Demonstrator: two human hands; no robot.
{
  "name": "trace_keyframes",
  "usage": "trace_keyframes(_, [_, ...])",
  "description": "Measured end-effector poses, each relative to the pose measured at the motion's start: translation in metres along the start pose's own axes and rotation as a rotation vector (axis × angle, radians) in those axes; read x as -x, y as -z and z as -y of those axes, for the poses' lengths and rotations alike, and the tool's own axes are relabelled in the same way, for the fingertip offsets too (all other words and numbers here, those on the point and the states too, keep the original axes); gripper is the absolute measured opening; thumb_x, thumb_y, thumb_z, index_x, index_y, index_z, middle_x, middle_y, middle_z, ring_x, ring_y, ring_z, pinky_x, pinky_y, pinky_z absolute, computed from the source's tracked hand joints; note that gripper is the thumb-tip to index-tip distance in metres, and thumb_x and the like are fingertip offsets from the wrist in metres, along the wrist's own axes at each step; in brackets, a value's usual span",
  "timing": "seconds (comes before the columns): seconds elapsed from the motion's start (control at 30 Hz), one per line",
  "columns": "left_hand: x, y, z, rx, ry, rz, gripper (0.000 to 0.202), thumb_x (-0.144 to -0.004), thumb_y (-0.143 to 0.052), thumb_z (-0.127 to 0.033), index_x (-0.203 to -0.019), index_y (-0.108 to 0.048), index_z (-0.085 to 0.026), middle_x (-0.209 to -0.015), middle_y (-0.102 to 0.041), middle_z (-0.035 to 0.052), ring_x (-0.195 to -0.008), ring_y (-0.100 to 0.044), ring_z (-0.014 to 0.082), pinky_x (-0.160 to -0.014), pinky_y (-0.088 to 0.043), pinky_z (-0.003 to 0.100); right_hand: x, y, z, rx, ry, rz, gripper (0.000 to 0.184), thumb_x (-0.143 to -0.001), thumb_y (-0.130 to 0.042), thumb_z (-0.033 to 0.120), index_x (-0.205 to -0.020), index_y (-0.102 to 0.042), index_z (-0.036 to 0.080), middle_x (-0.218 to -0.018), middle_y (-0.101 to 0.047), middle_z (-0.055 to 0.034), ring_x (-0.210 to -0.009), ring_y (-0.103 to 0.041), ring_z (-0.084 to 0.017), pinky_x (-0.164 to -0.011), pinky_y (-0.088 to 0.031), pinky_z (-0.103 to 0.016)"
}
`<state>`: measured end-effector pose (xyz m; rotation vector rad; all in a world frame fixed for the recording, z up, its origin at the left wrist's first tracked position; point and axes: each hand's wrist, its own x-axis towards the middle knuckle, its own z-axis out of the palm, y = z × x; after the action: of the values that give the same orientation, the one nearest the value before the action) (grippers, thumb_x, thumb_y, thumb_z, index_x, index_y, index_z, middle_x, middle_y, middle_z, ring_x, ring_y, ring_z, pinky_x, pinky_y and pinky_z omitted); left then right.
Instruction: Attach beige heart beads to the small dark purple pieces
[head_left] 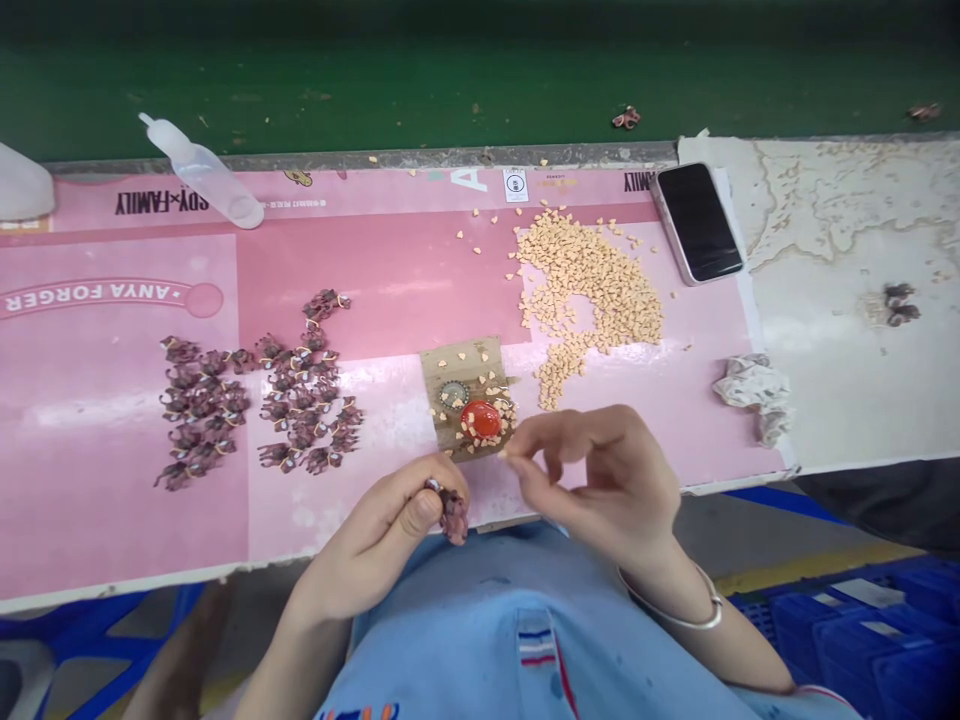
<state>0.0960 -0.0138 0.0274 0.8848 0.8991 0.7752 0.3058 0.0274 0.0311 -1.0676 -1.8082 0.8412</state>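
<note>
My left hand [394, 525] is closed, with a small dark maroon figurine [454, 515] held between thumb and fingers near the table's front edge. To its right, my right hand [611, 480] pinches a tiny pale tan piece [504, 454] at its fingertips, apart from the figurine. Just beyond the fingertips lies a brown cardboard square [442, 435]. It carries a red round cap [480, 420], a grey bottle cap [454, 394] and scattered tan pieces. Further back spreads a large pile of tan pieces [592, 275]. Rows of similar maroon figurines [202, 400] lie at the left.
A translucent squeeze bottle [206, 180] lies at the back left. A phone [697, 222] and a crumpled white cloth [754, 395] are on the right. Behind the pink-covered table [375, 270] runs a green surface [420, 95]. Blue crates [862, 630] stand below at right.
</note>
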Motion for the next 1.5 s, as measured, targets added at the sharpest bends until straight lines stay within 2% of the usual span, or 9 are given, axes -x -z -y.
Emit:
trace_keyframes(0.13, [-0.001,-0.001,0.0,-0.009,0.029,0.008,0.053,-0.099,-0.052,-0.069,-0.082,-0.059,-0.02,-0.076,-0.061,0.004,-0.067,-0.052,0.0162,-0.062,-0.044,0.03,0.001,-0.006,0.017,-0.189,-0.011,0.064,0.035,-0.089,-0.066,0.004,-0.093,-0.042,0.029,-0.085,-0.078,0.0021,-0.07,-0.078,-0.015,-0.067,-0.068,-0.028])
trace_keyframes(0.37, [-0.002,-0.001,-0.002,-0.063,0.02,0.026,0.053,-0.1,-0.05,-0.069,-0.081,-0.059,-0.02,-0.076,-0.061,0.0036,-0.066,-0.049,0.0157,-0.063,-0.042,0.029,-0.002,-0.012,0.016,-0.193,0.046,0.08,0.034,-0.09,-0.064,0.003,-0.095,-0.042,0.029,-0.085,-0.078,0.0023,-0.07,-0.077,-0.012,-0.064,-0.066,-0.022])
trace_keyframes(0.67, [-0.008,-0.005,-0.004,-0.164,0.029,-0.017,0.056,-0.1,-0.046,-0.071,-0.076,-0.053,-0.021,-0.072,-0.057,0.0022,-0.063,-0.043,0.0156,-0.06,-0.039,0.029,0.002,-0.002,0.017,0.099,0.204,0.2,0.027,-0.091,-0.06,0.0,-0.095,-0.058,0.027,-0.096,-0.083,0.0039,-0.085,-0.081,-0.012,-0.082,-0.068,-0.02])
trace_keyframes(0.77, [-0.011,-0.007,-0.008,-0.254,-0.003,-0.047,0.054,-0.102,-0.045,-0.069,-0.078,-0.055,-0.021,-0.074,-0.058,0.0018,-0.065,-0.048,0.0159,-0.061,-0.041,0.028,0.003,-0.004,0.014,0.062,0.207,0.166,0.027,-0.093,-0.058,0.0,-0.103,-0.059,0.025,-0.097,-0.083,0.0005,-0.091,-0.081,-0.013,-0.085,-0.068,-0.022])
trace_keyframes(0.9, [-0.016,0.0,-0.023,-0.508,-0.094,-0.053,0.048,-0.107,-0.042,-0.059,-0.087,-0.063,-0.021,-0.079,-0.064,0.0022,-0.071,-0.06,0.0162,-0.066,-0.047,0.026,0.004,0.0,-0.004,-0.104,0.056,-0.01,0.026,-0.094,-0.061,0.004,-0.111,-0.06,0.025,-0.104,-0.081,-0.0048,-0.101,-0.08,-0.018,-0.084,-0.069,-0.029])
trace_keyframes(1.0, [-0.03,0.019,-0.044,-0.803,-0.165,-0.051,0.038,-0.109,-0.044,-0.047,-0.094,-0.069,-0.022,-0.084,-0.071,0.0025,-0.076,-0.066,0.0165,-0.07,-0.05,0.026,0.008,0.017,-0.03,-0.084,-0.089,-0.275,0.025,-0.093,-0.067,0.006,-0.109,-0.065,0.026,-0.109,-0.078,-0.0067,-0.105,-0.078,-0.023,-0.079,-0.069,-0.036])
trace_keyframes(1.1, [-0.073,0.054,-0.071,-1.138,-0.203,-0.219,0.033,-0.105,-0.051,-0.043,-0.099,-0.074,-0.022,-0.093,-0.076,0.0054,-0.084,-0.069,0.0205,-0.081,-0.054,0.031,0.015,0.038,-0.058,-0.059,-0.151,-0.482,0.02,-0.089,-0.074,0.01,-0.101,-0.067,0.024,-0.1,-0.078,-0.0039,-0.078,-0.078,-0.019,-0.067,-0.068,-0.033])
trace_keyframes(1.33, [-0.232,0.157,-0.118,-1.386,-0.233,-0.684,0.029,-0.102,-0.047,-0.021,-0.117,-0.07,-0.013,-0.132,-0.067,0.0195,-0.133,-0.053,0.0348,-0.119,-0.036,0.053,0.03,0.062,-0.075,-0.018,-0.334,-0.61,0.015,-0.083,-0.083,0.024,-0.088,-0.069,0.021,-0.088,-0.078,-0.0053,-0.063,-0.073,-0.018,-0.059,-0.066,-0.033])
trace_keyframes(1.5, [-0.269,0.196,-0.115,-1.438,-0.205,-0.749,0.029,-0.1,-0.064,-0.037,-0.12,-0.068,-0.015,-0.134,-0.066,0.0126,-0.133,-0.058,0.031,-0.118,-0.042,0.059,0.038,0.064,-0.074,0.024,-0.437,-0.673,0.025,-0.082,-0.085,0.038,-0.082,-0.068,0.019,-0.086,-0.077,-0.0074,-0.057,-0.07,-0.018,-0.057,-0.065,-0.035])
